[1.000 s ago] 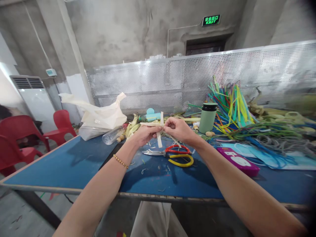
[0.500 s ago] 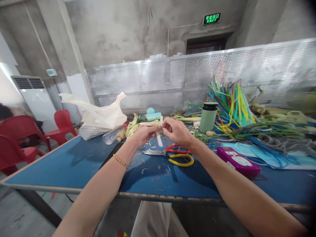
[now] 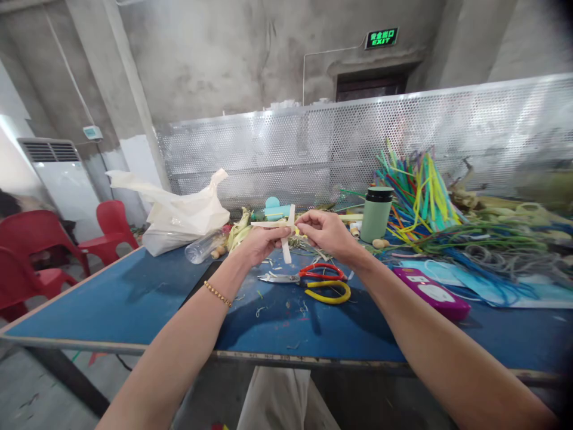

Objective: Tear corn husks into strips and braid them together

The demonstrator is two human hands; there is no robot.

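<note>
Worked over a blue table (image 3: 111, 298), with a bundle of bright plastic strips (image 3: 434, 188) at two o'clock from the crossing in hand. Since half a second ago, edged right hand (image 3: 329, 234) slightly toward three, fingers curled; could not tell whether gripping or merely near the strip edge. Held pale strips (image 3: 287, 251) crossed, pinched in left hand (image 3: 264, 243) just nine-ward of the crossing, one running twelve to six, one toward nine. Bared more of the upright length toward twelve; probably meant a small readjustment, with no finished join visible. Let scissors (image 3: 293, 278) lie between five and six. Partly hid a black flat object (image 3: 201, 282) toward eight behind left forearm. Masked the crossing with fingertips, leaving any fold or layering unreadable.
</note>
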